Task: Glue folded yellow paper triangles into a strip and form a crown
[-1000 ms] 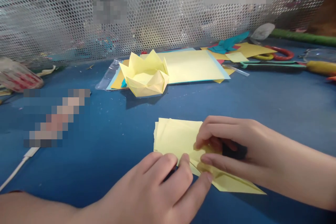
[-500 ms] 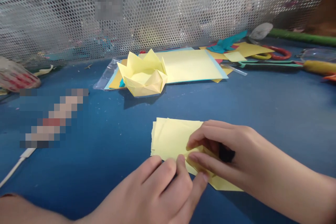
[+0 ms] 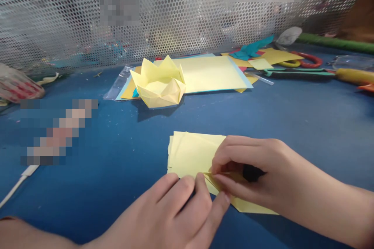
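Observation:
Pale yellow paper [image 3: 193, 151] lies on the blue table in front of me, in layers with a ragged left edge. My right hand [image 3: 254, 171] pinches a folded part of it between thumb and fingertips. My left hand [image 3: 181, 210] bears on the paper's near edge, its fingers curled and its thumb against the fold. Much of the folded part is hidden beneath my hands. Beyond them stands a yellow paper crown shape [image 3: 160, 91] with pointed tips, made of folded paper.
Behind the crown lies a stack of coloured sheets [image 3: 213, 74]. Scissors with red handles [image 3: 311, 60] and a teal-edged tool [image 3: 300, 73] rest at the right. A perforated metal screen [image 3: 175, 11] closes off the back. At left is a blurred-out object [image 3: 62, 134] with a white cable [image 3: 14, 190].
My right thumb and fingertips have closed together on the folded paper, shifting slightly right. My left hand stays almost where it was.

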`<act>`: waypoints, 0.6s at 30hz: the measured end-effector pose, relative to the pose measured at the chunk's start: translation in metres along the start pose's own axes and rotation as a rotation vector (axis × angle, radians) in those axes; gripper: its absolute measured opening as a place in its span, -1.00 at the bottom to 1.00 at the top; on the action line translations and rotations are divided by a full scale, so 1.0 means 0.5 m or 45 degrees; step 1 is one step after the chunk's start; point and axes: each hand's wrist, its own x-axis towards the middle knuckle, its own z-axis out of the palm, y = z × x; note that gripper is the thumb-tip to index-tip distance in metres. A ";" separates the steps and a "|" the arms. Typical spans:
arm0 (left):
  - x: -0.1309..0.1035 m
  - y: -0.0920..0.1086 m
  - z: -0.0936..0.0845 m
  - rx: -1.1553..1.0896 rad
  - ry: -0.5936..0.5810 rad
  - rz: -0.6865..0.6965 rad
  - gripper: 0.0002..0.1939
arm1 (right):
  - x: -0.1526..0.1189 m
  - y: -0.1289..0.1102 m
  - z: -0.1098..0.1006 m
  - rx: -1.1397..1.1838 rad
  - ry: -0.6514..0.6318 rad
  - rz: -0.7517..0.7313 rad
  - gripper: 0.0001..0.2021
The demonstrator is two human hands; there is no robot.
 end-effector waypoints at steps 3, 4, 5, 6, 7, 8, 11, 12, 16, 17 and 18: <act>-0.001 0.002 -0.001 -0.011 0.024 -0.025 -0.57 | -0.007 0.005 0.000 -0.008 -0.021 -0.082 -0.88; -0.003 0.003 -0.001 -0.011 0.023 -0.046 -0.57 | -0.009 0.007 0.000 -0.005 -0.030 -0.108 -0.87; -0.005 0.003 -0.002 -0.011 0.042 -0.055 -0.56 | -0.011 0.008 0.000 -0.004 -0.043 -0.132 -0.86; -0.007 0.004 -0.002 -0.010 0.049 -0.064 -0.55 | -0.013 0.009 -0.001 -0.008 -0.055 -0.160 -0.85; -0.010 0.005 -0.002 -0.006 0.045 -0.075 -0.55 | -0.014 0.010 -0.002 -0.012 -0.062 -0.191 -0.85; -0.011 0.006 -0.001 -0.003 0.039 -0.081 -0.54 | -0.015 0.011 -0.003 -0.016 -0.070 -0.217 -0.86; -0.012 0.008 0.001 -0.012 0.020 -0.096 -0.53 | -0.015 0.014 -0.007 -0.019 -0.080 -0.285 -0.88; -0.010 0.008 0.001 -0.010 0.023 -0.102 -0.52 | -0.015 0.015 -0.007 -0.022 -0.080 -0.304 -0.89; -0.004 0.007 -0.001 -0.028 0.033 -0.093 -0.52 | -0.013 0.018 -0.009 -0.059 -0.104 -0.346 -0.86; -0.004 0.007 -0.002 -0.035 0.027 -0.084 -0.54 | -0.013 0.017 -0.010 -0.071 -0.113 -0.351 -0.84; -0.004 0.006 -0.003 -0.039 0.015 -0.081 -0.56 | -0.013 0.017 -0.010 -0.086 -0.128 -0.351 -0.83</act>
